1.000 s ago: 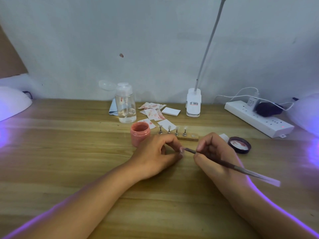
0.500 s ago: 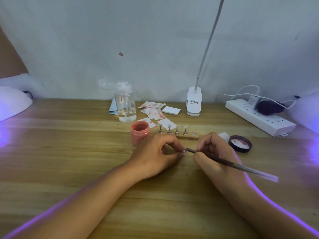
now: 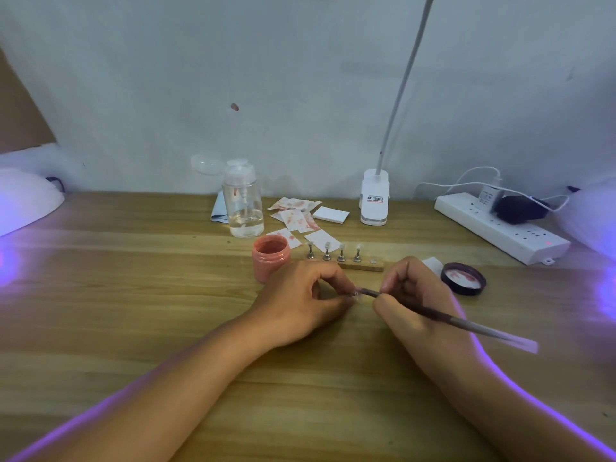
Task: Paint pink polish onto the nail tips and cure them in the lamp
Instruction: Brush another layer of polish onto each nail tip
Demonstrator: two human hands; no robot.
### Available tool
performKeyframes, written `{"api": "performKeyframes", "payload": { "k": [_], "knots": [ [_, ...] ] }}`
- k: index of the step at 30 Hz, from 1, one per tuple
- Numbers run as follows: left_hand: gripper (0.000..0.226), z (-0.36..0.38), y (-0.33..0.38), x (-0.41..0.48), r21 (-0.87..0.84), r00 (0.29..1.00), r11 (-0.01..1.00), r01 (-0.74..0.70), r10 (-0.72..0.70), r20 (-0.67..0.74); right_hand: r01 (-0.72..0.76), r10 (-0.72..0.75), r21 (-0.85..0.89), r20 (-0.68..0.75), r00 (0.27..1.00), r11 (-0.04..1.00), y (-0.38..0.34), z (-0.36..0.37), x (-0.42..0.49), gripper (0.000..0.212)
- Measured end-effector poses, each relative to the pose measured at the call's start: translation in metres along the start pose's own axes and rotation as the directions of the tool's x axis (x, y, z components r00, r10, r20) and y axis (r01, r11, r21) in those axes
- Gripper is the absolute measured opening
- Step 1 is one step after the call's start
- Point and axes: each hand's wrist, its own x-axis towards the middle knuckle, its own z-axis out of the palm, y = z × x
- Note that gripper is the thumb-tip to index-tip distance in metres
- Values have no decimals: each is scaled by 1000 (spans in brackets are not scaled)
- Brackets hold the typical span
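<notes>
Pinching a small clear nail tip [image 3: 357, 295] between curled thumb and forefinger, the left hand [image 3: 300, 298] rests low, heel down. The right hand [image 3: 413, 295], just beside it, curls its fingers round a long thin brown-handled brush [image 3: 466, 323]. The brush's long axis slants from lower right up to bristles meeting the tip just past the left fingertips. An open pink polish jar [image 3: 270, 258] stands behind the left knuckles.

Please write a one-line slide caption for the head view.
Left hand pinches a nail tip; right hand touches a brush to it, near the open pink jar.
</notes>
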Motion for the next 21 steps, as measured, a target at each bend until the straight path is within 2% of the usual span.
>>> {"api": "performKeyframes", "payload": {
  "k": [11,15,19,21],
  "knots": [
    [19,0,-1,0,-12,1000,1000,6,-7,-19,2,-2,11,-27,1000,1000,-3,-1,-1,10],
    [17,-2,1,0,-40,1000,999,7,-6,10,76,-66,62,-148,987,995,-3,-1,-1,12],
    [15,-6,-1,2,-102,1000,995,4,-4,5,168,-158,22,-230,960,986,-5,1,-2,16],
    [13,-8,0,3,-98,1000,995,-7,9,17,182,-154,92,-255,955,979,-10,3,-2,16]
  ]
}}
